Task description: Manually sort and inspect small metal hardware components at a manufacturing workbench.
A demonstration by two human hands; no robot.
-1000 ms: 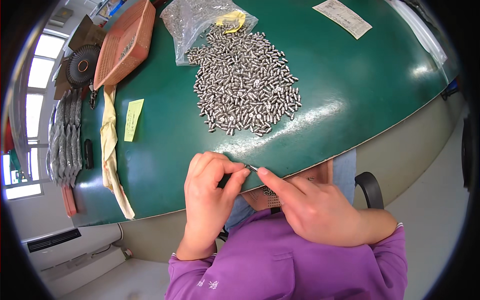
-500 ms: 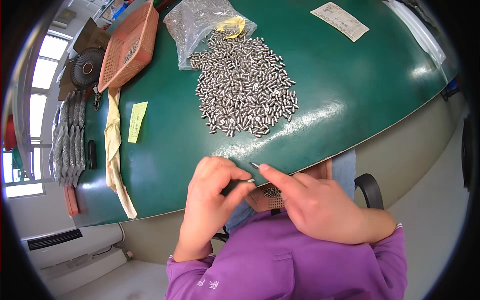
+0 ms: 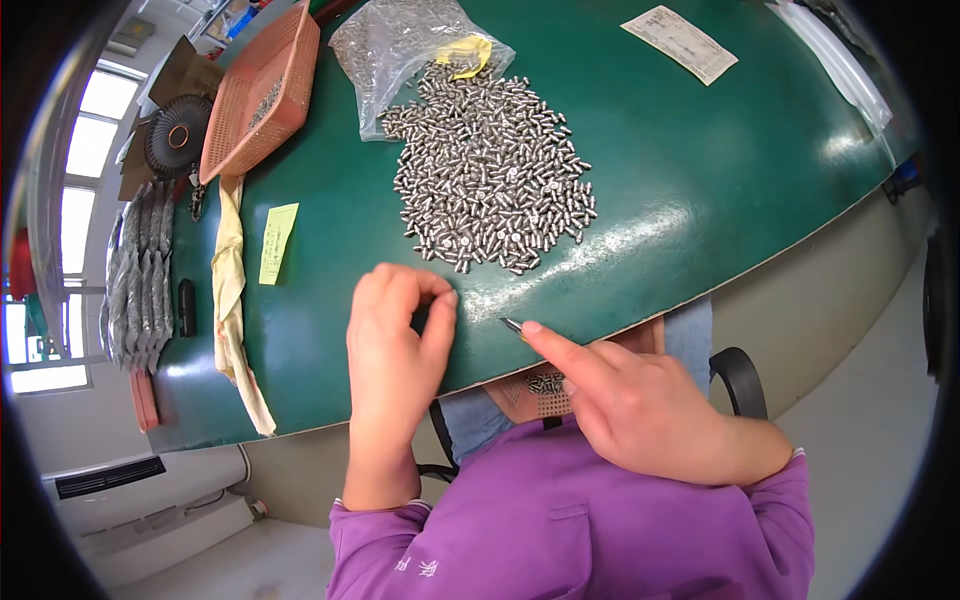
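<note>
A large heap of small silvery, bullet-shaped metal parts [image 3: 490, 170] lies on the green table [image 3: 680, 150]. My left hand [image 3: 395, 325] is over the table just below the heap, thumb and forefinger brought together; whatever is between them, if anything, is hidden. To its right, my right hand [image 3: 640, 405] is closed round a thin tool [image 3: 513, 326] with a dark pointed tip, its forefinger stretched along it. Most of the tool is covered by the fingers. Below the table edge, a pink perforated basket [image 3: 553, 404] with similar parts shows between my hands.
A clear plastic bag [image 3: 385, 60] of parts opens onto the heap. At left are a pink basket [image 3: 230, 150], a yellow cloth [image 3: 228, 290], a yellow-green slip [image 3: 277, 243], and several stacked bags [image 3: 140, 280]. A paper label [image 3: 680, 42] lies at the far right.
My left hand has moved left and up, away from the tool tip, toward the heap. A small metal part showed in its fingertips before. My right hand has barely moved.
</note>
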